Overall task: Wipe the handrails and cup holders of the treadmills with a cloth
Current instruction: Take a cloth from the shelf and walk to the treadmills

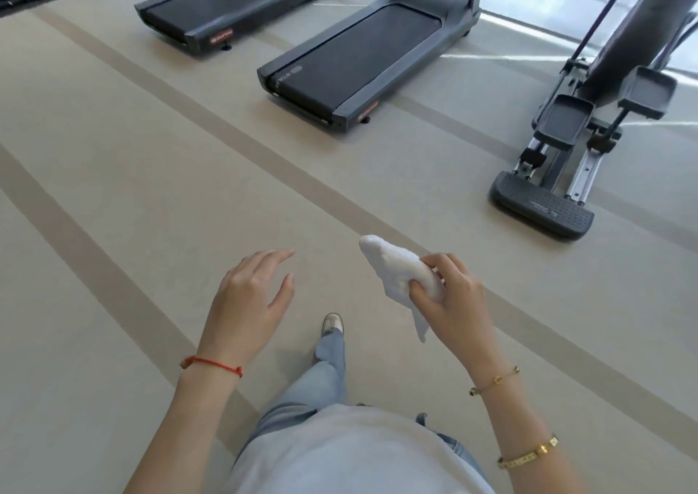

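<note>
Two hands over a tan floor, one with a cloth.
At 7 o'clock the left hand hangs loose, grasping nothing; at 5 o'clock the right hand grips the white cloth; two treadmills sit at 12 o'clock.

A gym or fitness room is shown, seen from above at standing height. Two dark grey treadmills are lined up side by side on the floor, one nearer and one farther to the left, each with a long black running belt. To the right, an elliptical trainer with two foot pedals and a ribbed rear step is placed. The floor is covered in pale beige sheeting crossed by darker tan stripes
</note>
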`<state>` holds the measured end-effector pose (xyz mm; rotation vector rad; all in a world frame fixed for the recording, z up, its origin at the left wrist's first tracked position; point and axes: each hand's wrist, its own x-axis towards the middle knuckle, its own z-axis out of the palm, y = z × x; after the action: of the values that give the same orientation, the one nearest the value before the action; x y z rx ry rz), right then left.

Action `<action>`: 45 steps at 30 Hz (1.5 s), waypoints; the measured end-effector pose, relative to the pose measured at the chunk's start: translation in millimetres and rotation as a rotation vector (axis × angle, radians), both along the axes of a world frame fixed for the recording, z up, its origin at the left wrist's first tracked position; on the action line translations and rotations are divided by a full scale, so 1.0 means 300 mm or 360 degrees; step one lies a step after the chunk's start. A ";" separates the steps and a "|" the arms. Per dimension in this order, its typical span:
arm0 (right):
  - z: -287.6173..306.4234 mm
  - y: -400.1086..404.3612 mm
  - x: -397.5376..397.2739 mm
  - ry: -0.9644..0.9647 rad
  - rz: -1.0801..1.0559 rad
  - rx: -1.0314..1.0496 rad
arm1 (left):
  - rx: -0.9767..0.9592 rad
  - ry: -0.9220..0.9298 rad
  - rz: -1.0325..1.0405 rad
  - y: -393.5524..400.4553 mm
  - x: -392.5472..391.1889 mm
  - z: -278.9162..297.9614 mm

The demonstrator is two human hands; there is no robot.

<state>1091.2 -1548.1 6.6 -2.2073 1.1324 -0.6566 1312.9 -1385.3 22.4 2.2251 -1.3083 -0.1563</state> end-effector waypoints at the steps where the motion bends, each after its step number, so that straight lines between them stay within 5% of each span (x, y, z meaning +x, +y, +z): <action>1: 0.004 -0.059 0.043 0.0000 -0.0015 -0.0007 | -0.0003 0.0002 -0.0008 -0.066 0.046 0.004; 16: 0.102 -0.987 0.502 -0.0071 -0.0311 -0.0155 | -0.0053 -0.0049 -0.0304 -1.089 0.595 0.104; 45: 0.142 -2.952 0.926 -0.0111 -0.0355 -0.0175 | -0.0214 -0.0009 -0.0382 -3.101 1.021 0.103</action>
<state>1369.1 -2433.7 49.1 -2.1474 1.3470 -0.9021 1619.1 -2315.6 53.4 1.9546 -1.5403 -0.1461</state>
